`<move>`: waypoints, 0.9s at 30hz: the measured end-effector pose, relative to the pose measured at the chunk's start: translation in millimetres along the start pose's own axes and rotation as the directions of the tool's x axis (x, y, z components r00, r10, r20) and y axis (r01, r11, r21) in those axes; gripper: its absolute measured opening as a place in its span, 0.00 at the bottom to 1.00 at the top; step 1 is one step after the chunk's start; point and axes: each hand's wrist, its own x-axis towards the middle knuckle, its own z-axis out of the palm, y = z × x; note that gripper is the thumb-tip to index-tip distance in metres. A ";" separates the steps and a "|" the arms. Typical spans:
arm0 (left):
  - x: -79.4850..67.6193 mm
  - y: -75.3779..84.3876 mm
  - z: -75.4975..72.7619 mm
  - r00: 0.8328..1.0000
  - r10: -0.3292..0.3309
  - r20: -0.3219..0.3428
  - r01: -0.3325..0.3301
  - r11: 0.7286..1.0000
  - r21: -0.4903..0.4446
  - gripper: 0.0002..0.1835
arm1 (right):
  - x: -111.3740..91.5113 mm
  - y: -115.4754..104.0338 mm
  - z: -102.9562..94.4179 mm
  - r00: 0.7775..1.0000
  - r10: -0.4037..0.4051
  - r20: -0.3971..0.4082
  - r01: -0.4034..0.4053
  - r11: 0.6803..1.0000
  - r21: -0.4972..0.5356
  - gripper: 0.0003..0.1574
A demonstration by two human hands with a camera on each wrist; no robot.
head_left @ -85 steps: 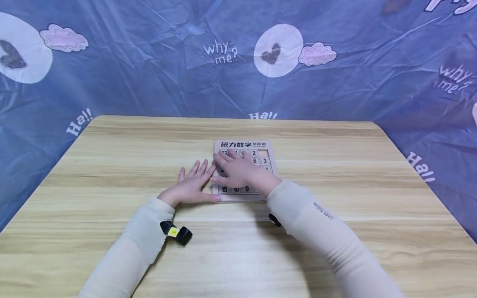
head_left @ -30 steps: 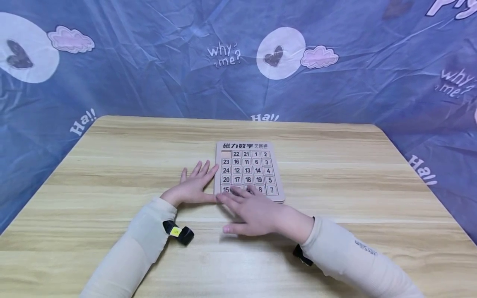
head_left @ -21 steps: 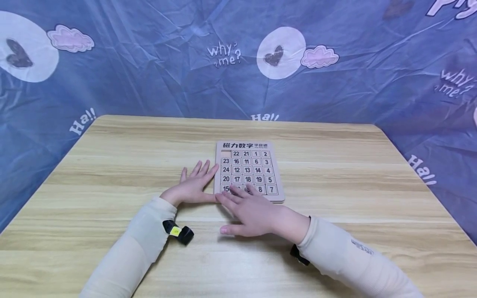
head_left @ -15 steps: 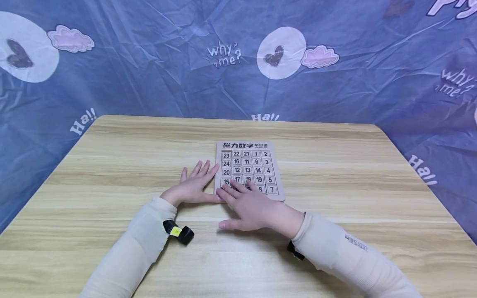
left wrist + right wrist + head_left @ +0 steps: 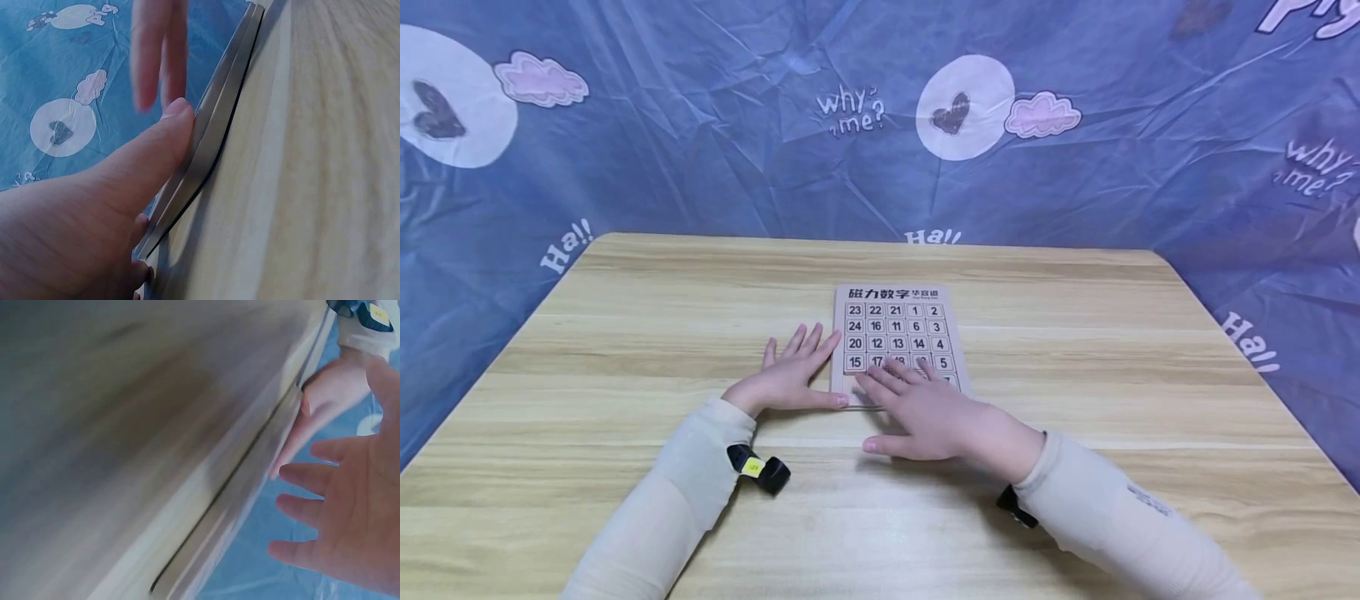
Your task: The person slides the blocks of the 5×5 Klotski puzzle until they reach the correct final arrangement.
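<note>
Chinese lettering is printed across the top of the number puzzle (image 5: 898,335) at the table's (image 5: 700,287) middle, its first row read as 23, 22, 21, 1, 2, with a gap (image 5: 850,384) seen below 15. Its left edge is touched by the left hand (image 5: 784,379), fingers spread; its lower edge is covered by the right hand (image 5: 932,417), fingers parted, contact unclear. Broad tabletop is seen either side.

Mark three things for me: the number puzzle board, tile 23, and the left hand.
Number puzzle board (image 5: 840,312), head view: on its left rim.
Tile 23 (image 5: 855,311), head view: middle of its numbered face.
Left hand (image 5: 786,382), head view: back of the hand.
</note>
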 end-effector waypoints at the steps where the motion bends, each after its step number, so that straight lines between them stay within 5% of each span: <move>1: -0.1 0.3 -0.3 1.000 -0.001 0.000 0.001 1.000 -0.002 0.53 | -5.5 3.2 -0.1 1.000 0.008 -0.005 -0.008 1.000 0.003 0.49; 13: -0.8 -1.1 -2.0 1.000 0.009 0.022 -0.009 1.000 -0.020 0.50 | -68.7 41.3 9.6 0.993 0.096 -0.074 -0.092 0.994 0.056 0.48; 27: -1.7 0.0 -2.3 1.000 0.011 0.004 -0.011 1.000 -0.002 0.51 | -66.7 42.1 13.3 0.996 0.050 -0.079 -0.043 0.995 0.095 0.48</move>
